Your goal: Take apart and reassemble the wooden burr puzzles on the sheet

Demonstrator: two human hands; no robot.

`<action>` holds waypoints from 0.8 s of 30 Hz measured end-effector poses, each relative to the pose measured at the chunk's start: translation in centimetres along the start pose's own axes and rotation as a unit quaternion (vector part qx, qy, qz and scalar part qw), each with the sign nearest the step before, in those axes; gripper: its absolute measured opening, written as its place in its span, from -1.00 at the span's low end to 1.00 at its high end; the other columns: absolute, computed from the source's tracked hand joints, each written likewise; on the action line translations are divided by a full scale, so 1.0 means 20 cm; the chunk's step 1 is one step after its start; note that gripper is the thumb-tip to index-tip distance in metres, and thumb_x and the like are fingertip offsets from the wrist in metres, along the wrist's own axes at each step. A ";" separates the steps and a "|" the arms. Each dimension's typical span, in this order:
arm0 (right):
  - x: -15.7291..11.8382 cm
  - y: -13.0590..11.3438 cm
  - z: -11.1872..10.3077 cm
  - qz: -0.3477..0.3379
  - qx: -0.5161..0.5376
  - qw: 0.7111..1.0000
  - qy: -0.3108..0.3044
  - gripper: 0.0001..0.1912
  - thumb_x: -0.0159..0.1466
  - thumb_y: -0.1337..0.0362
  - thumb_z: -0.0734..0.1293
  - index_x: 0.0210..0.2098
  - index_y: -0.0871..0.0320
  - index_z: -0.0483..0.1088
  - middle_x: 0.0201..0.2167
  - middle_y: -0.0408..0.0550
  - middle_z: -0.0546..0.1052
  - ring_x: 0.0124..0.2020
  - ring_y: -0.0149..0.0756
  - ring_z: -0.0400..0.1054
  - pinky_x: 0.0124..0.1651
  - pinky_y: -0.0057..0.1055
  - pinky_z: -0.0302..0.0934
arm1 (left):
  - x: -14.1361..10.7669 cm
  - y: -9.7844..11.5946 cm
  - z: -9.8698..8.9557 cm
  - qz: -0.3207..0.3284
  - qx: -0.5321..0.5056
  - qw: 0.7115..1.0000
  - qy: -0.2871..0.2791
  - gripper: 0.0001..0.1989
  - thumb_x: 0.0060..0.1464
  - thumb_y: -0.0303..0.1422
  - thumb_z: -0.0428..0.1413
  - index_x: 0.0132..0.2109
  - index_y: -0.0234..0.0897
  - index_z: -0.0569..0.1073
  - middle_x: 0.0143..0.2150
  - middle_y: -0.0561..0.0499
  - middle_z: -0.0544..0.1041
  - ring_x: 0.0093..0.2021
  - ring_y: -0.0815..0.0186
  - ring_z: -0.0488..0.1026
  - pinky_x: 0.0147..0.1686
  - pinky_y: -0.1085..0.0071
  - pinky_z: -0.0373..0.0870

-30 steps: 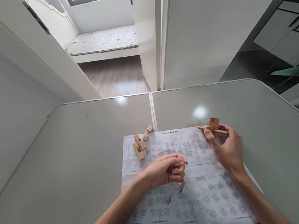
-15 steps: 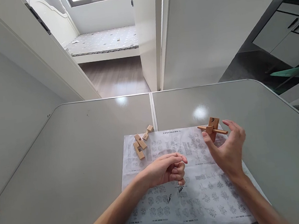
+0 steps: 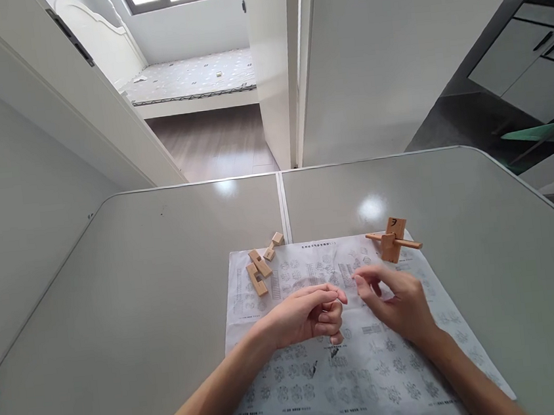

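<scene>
My left hand (image 3: 312, 314) hovers over the printed sheet (image 3: 356, 397), its fingers loosely curled with nothing visible in them. To its right, my right hand (image 3: 398, 300) is half curled, thumb tip close to the index fingertip, and no object shows between them. Beyond the right hand, at the sheet's upper right edge, stands a wooden assembly (image 3: 389, 248) of flat pieces with a thin rod across it and a dark mark on top. Neither hand touches it. Notched wooden blocks (image 3: 257, 279) lie at the sheet's upper left, beyond the left hand.
The sheet carries rows of small line drawings and lies on a grey table (image 3: 120, 316) with a seam (image 3: 284, 207) down its far half. Past the table are an open door (image 3: 275, 69) and a bed (image 3: 194, 77). Cabinets (image 3: 528, 55) stand at the right.
My right hand has drawn back from the wooden assembly, down and to the left, and its fingers have closed in. The assembly stays standing. My left hand has hardly moved.
</scene>
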State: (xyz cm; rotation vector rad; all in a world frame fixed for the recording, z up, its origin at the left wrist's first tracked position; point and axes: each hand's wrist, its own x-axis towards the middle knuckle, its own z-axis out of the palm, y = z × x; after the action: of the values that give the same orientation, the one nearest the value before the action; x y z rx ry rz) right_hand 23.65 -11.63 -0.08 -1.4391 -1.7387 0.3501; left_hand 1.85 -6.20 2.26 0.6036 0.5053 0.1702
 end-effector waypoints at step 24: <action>0.03 -0.03 0.03 0.042 0.036 0.989 -0.137 -0.72 0.49 0.17 0.26 -0.29 0.08 0.53 -0.52 -0.15 0.52 -0.53 -0.31 0.35 -0.44 -0.37 0.19 | -0.16 0.20 -0.04 0.304 0.483 0.726 0.384 -0.85 0.39 -0.27 0.05 -0.09 -0.22 0.46 -0.24 -0.01 0.50 -0.25 0.29 0.42 -0.28 0.38 0.35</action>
State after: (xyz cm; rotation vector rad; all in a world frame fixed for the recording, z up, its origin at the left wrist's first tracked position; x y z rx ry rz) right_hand 22.79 -11.06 0.26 -1.4680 -1.8620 0.6761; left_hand -1.31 -3.53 5.21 1.7658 1.2159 0.8427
